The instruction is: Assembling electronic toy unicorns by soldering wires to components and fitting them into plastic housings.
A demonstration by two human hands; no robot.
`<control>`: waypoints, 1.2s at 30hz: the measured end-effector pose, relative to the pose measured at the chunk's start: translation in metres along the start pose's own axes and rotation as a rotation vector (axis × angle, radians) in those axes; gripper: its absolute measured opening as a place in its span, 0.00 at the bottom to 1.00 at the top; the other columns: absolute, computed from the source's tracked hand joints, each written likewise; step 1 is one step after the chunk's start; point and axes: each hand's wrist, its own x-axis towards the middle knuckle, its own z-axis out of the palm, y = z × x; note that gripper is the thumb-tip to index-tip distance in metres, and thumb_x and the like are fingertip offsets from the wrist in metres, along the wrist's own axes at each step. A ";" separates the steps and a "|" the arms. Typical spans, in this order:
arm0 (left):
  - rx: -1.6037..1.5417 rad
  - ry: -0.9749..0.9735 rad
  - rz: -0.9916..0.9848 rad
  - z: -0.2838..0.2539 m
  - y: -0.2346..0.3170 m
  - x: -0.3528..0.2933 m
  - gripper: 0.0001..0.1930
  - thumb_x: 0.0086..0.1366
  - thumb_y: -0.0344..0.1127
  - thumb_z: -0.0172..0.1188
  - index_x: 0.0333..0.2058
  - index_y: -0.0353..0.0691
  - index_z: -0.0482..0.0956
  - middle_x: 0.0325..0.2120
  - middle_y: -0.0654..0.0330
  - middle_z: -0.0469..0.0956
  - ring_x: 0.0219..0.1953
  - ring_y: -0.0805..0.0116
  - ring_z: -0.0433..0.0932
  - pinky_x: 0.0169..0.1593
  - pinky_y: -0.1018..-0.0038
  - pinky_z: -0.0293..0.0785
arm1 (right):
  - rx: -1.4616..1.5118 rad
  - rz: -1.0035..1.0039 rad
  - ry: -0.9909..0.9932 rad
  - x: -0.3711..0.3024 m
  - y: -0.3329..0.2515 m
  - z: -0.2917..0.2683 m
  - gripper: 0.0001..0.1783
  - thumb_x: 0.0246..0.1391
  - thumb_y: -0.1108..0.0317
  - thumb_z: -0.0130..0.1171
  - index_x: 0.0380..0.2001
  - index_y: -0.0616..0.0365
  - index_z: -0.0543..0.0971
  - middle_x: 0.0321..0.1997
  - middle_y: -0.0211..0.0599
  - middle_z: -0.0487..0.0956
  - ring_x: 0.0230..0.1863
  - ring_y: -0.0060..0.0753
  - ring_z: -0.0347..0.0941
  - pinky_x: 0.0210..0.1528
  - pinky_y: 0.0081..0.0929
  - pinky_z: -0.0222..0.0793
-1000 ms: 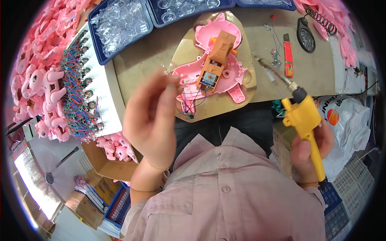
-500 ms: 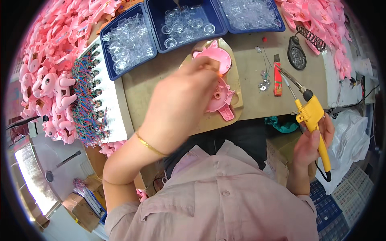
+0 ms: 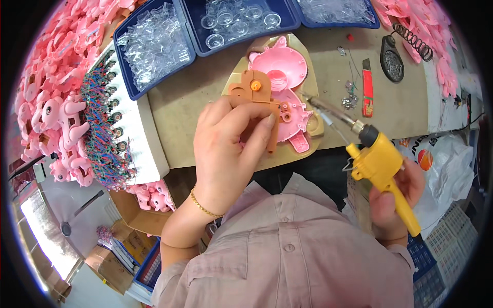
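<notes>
My left hand (image 3: 223,141) pinches an orange-brown plastic part (image 3: 250,93) with a small bright orange knob on it. It is held over the left side of two pink plastic shell pieces, partly covering them. The round upper shell (image 3: 281,61) and the lower shell (image 3: 300,120), which has a tab, lie on a tan board (image 3: 311,87). In my right hand (image 3: 393,203) is a yellow soldering gun (image 3: 381,156), gripped by its handle. The gun's metal tip points up and left, near the right edge of the pink shells.
Blue bins (image 3: 191,49) of clear plastic parts stand at the back. Wired components (image 3: 105,128) line a white block at left, beside piled pink toy bodies (image 3: 67,120). To the right lie a red cutter knife (image 3: 367,92), metal bits (image 3: 349,100) and a coil-spring iron stand (image 3: 392,61).
My left hand has drawn back toward me, bringing the orange-brown part into clear view. The soldering gun in my right hand has moved left, closer to the pink shells. The view has shifted slightly.
</notes>
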 end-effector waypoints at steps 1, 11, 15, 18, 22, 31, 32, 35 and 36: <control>-0.017 -0.008 -0.008 0.000 0.000 0.000 0.03 0.56 0.30 0.63 0.30 0.41 0.80 0.26 0.62 0.74 0.29 0.64 0.71 0.37 0.70 0.65 | -0.004 0.007 -0.001 -0.001 0.000 0.001 0.36 0.56 0.59 0.61 0.61 0.61 0.57 0.59 0.60 0.66 0.56 0.45 0.69 0.54 0.38 0.70; -0.010 -0.038 0.002 0.000 0.001 -0.001 0.03 0.53 0.29 0.63 0.28 0.41 0.79 0.26 0.63 0.74 0.30 0.64 0.70 0.37 0.69 0.64 | 0.101 -0.002 -0.273 0.018 0.003 0.009 0.37 0.56 0.54 0.62 0.62 0.50 0.57 0.60 0.58 0.64 0.59 0.45 0.65 0.59 0.39 0.65; 0.012 -0.004 0.021 0.005 0.000 -0.003 0.04 0.53 0.29 0.64 0.28 0.41 0.78 0.27 0.63 0.74 0.29 0.64 0.70 0.37 0.70 0.64 | 0.036 -0.217 -0.166 0.027 0.009 0.023 0.34 0.52 0.67 0.60 0.58 0.70 0.60 0.49 0.57 0.73 0.41 0.38 0.76 0.41 0.27 0.73; 0.028 0.020 0.051 0.006 -0.001 -0.005 0.04 0.52 0.28 0.64 0.27 0.41 0.78 0.27 0.63 0.74 0.30 0.64 0.69 0.37 0.70 0.64 | 0.058 -0.188 -0.153 0.027 0.008 0.028 0.34 0.51 0.67 0.60 0.58 0.70 0.60 0.49 0.55 0.73 0.40 0.36 0.75 0.41 0.26 0.72; 0.024 0.037 0.040 0.007 0.000 -0.006 0.04 0.52 0.28 0.64 0.28 0.41 0.78 0.28 0.63 0.75 0.31 0.64 0.69 0.38 0.70 0.64 | 0.081 -0.148 -0.133 0.027 0.006 0.032 0.34 0.51 0.68 0.61 0.58 0.71 0.61 0.49 0.53 0.74 0.40 0.32 0.74 0.41 0.24 0.70; -0.005 0.026 -0.009 0.008 0.001 -0.007 0.03 0.53 0.28 0.64 0.28 0.41 0.79 0.29 0.62 0.75 0.33 0.63 0.70 0.40 0.70 0.65 | 0.128 -0.062 -0.095 0.027 -0.001 0.034 0.34 0.49 0.69 0.62 0.57 0.72 0.63 0.49 0.47 0.74 0.39 0.25 0.71 0.41 0.19 0.66; -0.002 0.026 -0.007 0.008 0.001 -0.007 0.03 0.53 0.28 0.64 0.28 0.41 0.79 0.29 0.62 0.75 0.33 0.63 0.70 0.40 0.70 0.64 | 0.134 -0.053 -0.092 0.027 -0.001 0.034 0.34 0.49 0.69 0.62 0.57 0.72 0.63 0.49 0.46 0.74 0.38 0.25 0.71 0.41 0.18 0.66; 0.021 0.020 0.002 0.007 0.002 -0.007 0.03 0.53 0.28 0.63 0.28 0.41 0.79 0.29 0.62 0.75 0.33 0.63 0.70 0.40 0.70 0.65 | 0.146 -0.036 -0.085 0.027 -0.001 0.033 0.34 0.49 0.69 0.62 0.57 0.73 0.64 0.49 0.45 0.75 0.38 0.23 0.70 0.41 0.17 0.65; 0.021 0.020 0.001 0.007 0.002 -0.007 0.03 0.53 0.28 0.63 0.28 0.41 0.79 0.29 0.62 0.75 0.33 0.63 0.70 0.40 0.70 0.65 | 0.147 -0.041 -0.118 0.027 0.001 0.031 0.33 0.49 0.69 0.61 0.57 0.72 0.64 0.49 0.46 0.75 0.39 0.25 0.71 0.40 0.19 0.66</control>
